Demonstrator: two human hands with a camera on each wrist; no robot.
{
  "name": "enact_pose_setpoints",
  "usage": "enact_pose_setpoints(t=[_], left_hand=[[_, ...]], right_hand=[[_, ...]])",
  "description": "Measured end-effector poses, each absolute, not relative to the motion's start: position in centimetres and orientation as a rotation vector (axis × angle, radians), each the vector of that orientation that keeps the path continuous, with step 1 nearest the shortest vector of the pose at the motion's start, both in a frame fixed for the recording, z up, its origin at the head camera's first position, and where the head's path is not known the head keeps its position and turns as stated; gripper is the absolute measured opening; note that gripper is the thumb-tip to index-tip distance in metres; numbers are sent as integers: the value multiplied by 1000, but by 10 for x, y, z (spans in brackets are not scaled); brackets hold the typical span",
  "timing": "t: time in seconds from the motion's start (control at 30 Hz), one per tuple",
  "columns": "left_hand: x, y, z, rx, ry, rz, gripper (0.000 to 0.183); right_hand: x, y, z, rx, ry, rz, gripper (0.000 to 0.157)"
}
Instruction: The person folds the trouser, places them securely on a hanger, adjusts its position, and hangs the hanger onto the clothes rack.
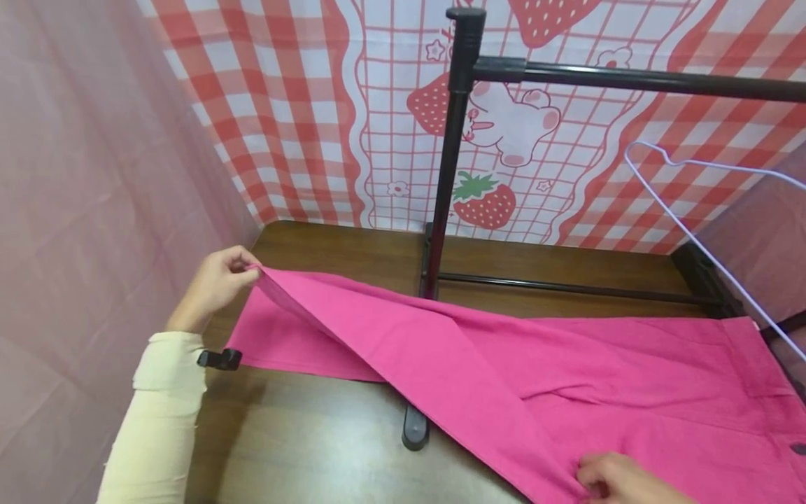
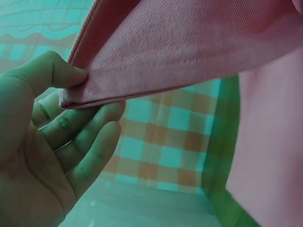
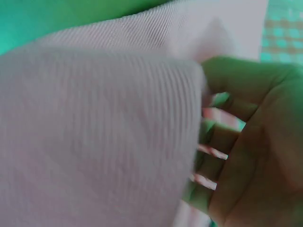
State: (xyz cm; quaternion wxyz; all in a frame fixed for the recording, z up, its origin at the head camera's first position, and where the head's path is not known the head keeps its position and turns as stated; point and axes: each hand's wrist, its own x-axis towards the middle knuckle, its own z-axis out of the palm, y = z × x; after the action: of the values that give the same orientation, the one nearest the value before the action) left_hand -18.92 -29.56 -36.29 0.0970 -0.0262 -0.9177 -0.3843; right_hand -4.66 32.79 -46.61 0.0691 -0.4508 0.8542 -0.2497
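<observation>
Bright pink trousers (image 1: pixel 478 364) lie across the wooden table, with the waistband (image 1: pixel 765 392) at the right. My left hand (image 1: pixel 220 287) pinches a hem corner (image 2: pixel 80 92) of the upper leg between thumb and fingers, lifted above the other leg (image 1: pixel 283 336), which lies flat beneath. Lower right, my right hand (image 1: pixel 620 479) pinches the near edge of the upper leg. In the right wrist view, the raised cloth (image 3: pixel 104 132) hides part of those fingers, and the picture is blurred.
A black metal rack (image 1: pixel 443 189) stands behind and partly under the trousers; its foot (image 1: pixel 415 427) pokes out in front. A pale lilac wire hanger (image 1: pixel 699 238) is at the right. A strawberry-patterned checked cloth (image 1: pixel 302 112) hangs behind, a pink curtain (image 1: pixel 94 210) at left.
</observation>
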Motion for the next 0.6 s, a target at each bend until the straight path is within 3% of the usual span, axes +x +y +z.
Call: enact_pose_setpoints(t=[0.07, 0.23, 0.43, 0.6], left_hand=[[-186, -299, -360, -63, -2693, -1099, 7], [-184, -313, -358, 9, -2644, -967, 7], [-189, -323, -372, 134, -2709, -916, 18], [-190, -326, -382, 230, -2752, -916, 23]], right_hand=[[-55, 333, -452, -1383, 2620, -817, 37], [-77, 337, -418, -1043, 2986, -785, 39], [-95, 319, -429, -866, 2943, -636, 31], [-78, 324, -435, -709, 2593, -619, 41]])
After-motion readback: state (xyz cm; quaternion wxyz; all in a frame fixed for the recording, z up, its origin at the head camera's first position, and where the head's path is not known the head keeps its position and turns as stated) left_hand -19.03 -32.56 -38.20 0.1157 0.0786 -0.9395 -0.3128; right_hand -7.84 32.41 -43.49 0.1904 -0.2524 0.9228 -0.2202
